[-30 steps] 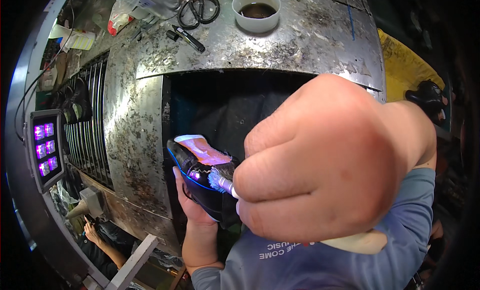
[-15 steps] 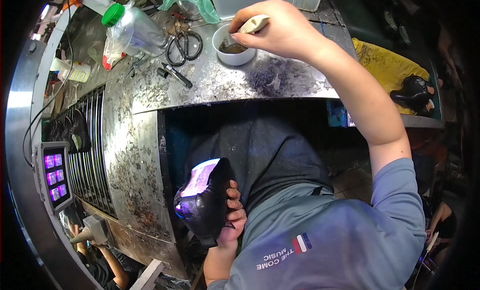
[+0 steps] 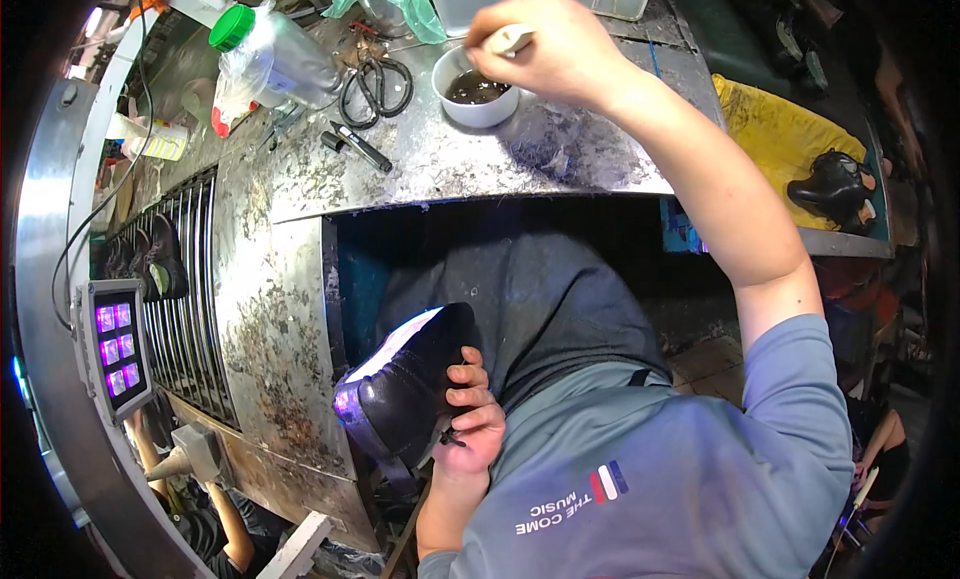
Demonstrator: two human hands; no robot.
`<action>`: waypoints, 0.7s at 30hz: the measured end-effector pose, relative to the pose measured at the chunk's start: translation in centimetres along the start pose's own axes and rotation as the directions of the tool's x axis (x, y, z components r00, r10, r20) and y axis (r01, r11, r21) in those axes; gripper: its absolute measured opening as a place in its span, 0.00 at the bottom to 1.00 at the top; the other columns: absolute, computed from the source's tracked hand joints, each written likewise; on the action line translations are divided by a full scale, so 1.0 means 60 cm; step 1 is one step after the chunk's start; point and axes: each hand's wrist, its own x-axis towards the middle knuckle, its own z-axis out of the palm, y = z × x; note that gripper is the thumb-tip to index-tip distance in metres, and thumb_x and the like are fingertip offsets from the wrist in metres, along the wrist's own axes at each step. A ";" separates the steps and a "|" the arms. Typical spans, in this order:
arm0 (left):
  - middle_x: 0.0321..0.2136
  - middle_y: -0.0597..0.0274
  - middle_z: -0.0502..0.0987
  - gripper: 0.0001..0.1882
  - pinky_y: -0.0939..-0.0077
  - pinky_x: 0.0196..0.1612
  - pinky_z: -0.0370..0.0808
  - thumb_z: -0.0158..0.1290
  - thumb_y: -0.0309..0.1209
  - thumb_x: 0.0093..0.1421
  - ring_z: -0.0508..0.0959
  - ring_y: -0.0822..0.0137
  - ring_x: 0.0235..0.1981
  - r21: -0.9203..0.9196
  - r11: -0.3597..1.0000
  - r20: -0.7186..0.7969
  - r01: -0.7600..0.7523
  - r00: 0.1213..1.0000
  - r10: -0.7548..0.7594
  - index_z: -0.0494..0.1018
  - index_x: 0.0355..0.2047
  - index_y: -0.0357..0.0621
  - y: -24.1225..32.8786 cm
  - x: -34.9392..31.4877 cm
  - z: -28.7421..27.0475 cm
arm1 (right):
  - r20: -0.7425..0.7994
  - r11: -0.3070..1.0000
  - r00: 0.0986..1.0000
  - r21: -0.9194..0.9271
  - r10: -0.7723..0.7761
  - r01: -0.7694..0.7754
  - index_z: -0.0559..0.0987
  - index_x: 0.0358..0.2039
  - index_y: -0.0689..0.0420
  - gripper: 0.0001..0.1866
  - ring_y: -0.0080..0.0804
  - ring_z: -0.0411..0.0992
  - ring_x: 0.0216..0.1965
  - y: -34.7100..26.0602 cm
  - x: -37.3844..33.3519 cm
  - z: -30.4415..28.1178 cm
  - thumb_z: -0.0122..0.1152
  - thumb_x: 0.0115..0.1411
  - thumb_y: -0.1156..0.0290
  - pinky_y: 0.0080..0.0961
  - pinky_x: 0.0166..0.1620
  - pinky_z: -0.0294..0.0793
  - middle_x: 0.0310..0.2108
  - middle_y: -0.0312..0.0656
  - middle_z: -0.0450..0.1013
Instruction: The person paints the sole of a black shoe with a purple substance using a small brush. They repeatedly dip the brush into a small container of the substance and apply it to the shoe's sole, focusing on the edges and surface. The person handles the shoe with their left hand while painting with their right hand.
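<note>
My left hand [image 3: 472, 409] grips a black leather shoe [image 3: 405, 404] in front of my lap, fingers wrapped round its near side. The shoe is tilted, and its lit underside faces left, shining white and violet. Over the work surface, my right hand [image 3: 562, 57] is closed on a brush [image 3: 512, 40] with a pale handle; its working end is hidden by the fingers. Just below that hand stands a white bowl [image 3: 480, 115] with dark liquid and bright specks in it.
Left of the bowl lie black-handled scissors [image 3: 378, 89], a black marker [image 3: 362, 147] and a green-capped plastic jar [image 3: 290, 64]. A lamp panel [image 3: 118, 347] glows violet at far left. Another black shoe [image 3: 832, 187] rests on yellow cloth [image 3: 780, 129] at right. Another person's arm [image 3: 232, 527] shows lower left.
My right hand has lifted the brush slightly, uncovering more of the liquid in the bowl. My left hand has turned the shoe, so more of its side and less of its underside shows.
</note>
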 end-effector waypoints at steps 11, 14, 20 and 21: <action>0.42 0.58 0.82 0.22 0.71 0.28 0.81 0.50 0.31 0.68 0.85 0.62 0.38 -0.051 0.998 -0.031 -0.038 0.999 0.036 0.67 0.59 0.35 -0.005 -0.002 0.003 | -0.156 0.593 0.894 0.698 -0.420 0.400 0.86 0.37 0.59 0.09 0.29 0.81 0.32 -0.136 -0.055 -0.041 0.73 0.57 0.70 0.24 0.38 0.80 0.31 0.40 0.82; 0.39 0.59 0.81 0.15 0.74 0.26 0.80 0.52 0.35 0.67 0.85 0.64 0.35 -0.008 0.994 -0.085 -0.113 0.990 0.112 0.73 0.49 0.39 -0.013 -0.004 0.011 | -0.253 0.446 0.817 0.735 -0.518 0.511 0.86 0.35 0.57 0.07 0.34 0.81 0.29 -0.190 -0.087 -0.047 0.73 0.56 0.72 0.27 0.34 0.80 0.29 0.39 0.81; 0.49 0.63 0.78 0.25 0.69 0.43 0.80 0.47 0.53 0.69 0.79 0.67 0.45 0.357 0.862 -0.225 -0.359 0.863 0.452 0.72 0.56 0.50 0.004 -0.035 -0.028 | -0.223 0.352 0.755 0.780 -0.617 0.518 0.82 0.34 0.56 0.06 0.38 0.78 0.27 -0.226 -0.091 -0.042 0.69 0.58 0.70 0.31 0.28 0.77 0.27 0.38 0.77; 0.53 0.63 0.77 0.29 0.67 0.49 0.80 0.46 0.55 0.69 0.78 0.66 0.50 0.440 0.820 -0.193 -0.366 0.853 0.485 0.70 0.60 0.50 0.004 -0.038 -0.030 | -0.204 0.361 0.748 0.776 -0.632 0.517 0.82 0.33 0.55 0.06 0.38 0.77 0.27 -0.228 -0.091 -0.042 0.69 0.58 0.69 0.32 0.27 0.76 0.26 0.37 0.76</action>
